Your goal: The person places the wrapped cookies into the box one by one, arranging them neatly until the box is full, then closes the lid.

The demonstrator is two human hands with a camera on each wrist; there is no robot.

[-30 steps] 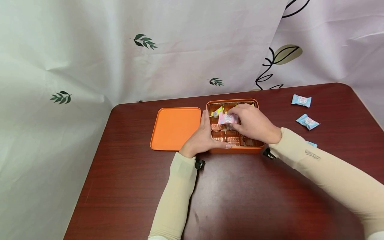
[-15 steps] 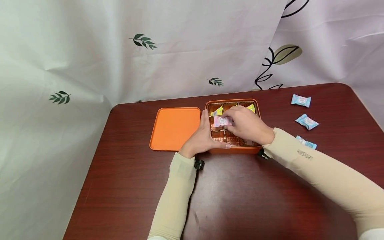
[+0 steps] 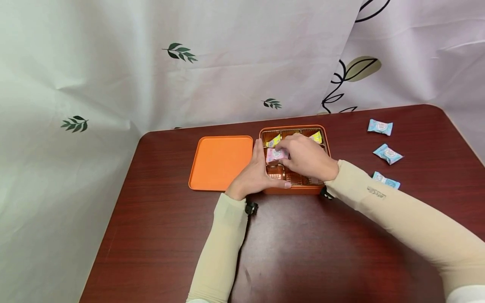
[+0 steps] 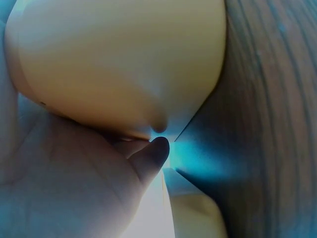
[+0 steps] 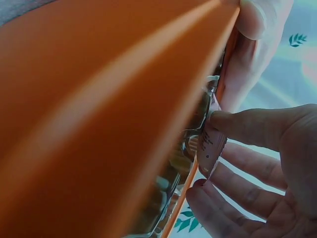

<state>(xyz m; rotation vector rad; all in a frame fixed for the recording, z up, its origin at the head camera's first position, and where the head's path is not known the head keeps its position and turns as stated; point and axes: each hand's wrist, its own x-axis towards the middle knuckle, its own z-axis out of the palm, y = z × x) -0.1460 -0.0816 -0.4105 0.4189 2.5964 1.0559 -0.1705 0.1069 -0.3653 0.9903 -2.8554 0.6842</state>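
An orange box point(image 3: 299, 191) with a clear, compartmented insert stands near the back of the table. My left hand point(image 3: 251, 176) braces its left front corner, fingers straight along the left side and thumb along the front rim. My right hand point(image 3: 308, 158) pinches a pink wrapped candy point(image 3: 275, 155) between thumb and fingers over the middle-left compartment. In the right wrist view the candy point(image 5: 212, 146) is tilted against the insert. Yellow wrapped candies, one at the left point(image 3: 273, 141) and one at the right point(image 3: 316, 137), lie in the back row. The right hand hides part of the insert.
A flat orange lid point(image 3: 221, 162) lies just left of the box. To the right are three blue wrapped candies: one at the back point(image 3: 380, 127), one in the middle point(image 3: 388, 154), and one point(image 3: 386, 180) beside the right sleeve. A white patterned curtain hangs behind the table.
My right hand has moved left with the pink candy, from the middle of the box to the middle-left compartment, and lower. The left hand has stayed in place.
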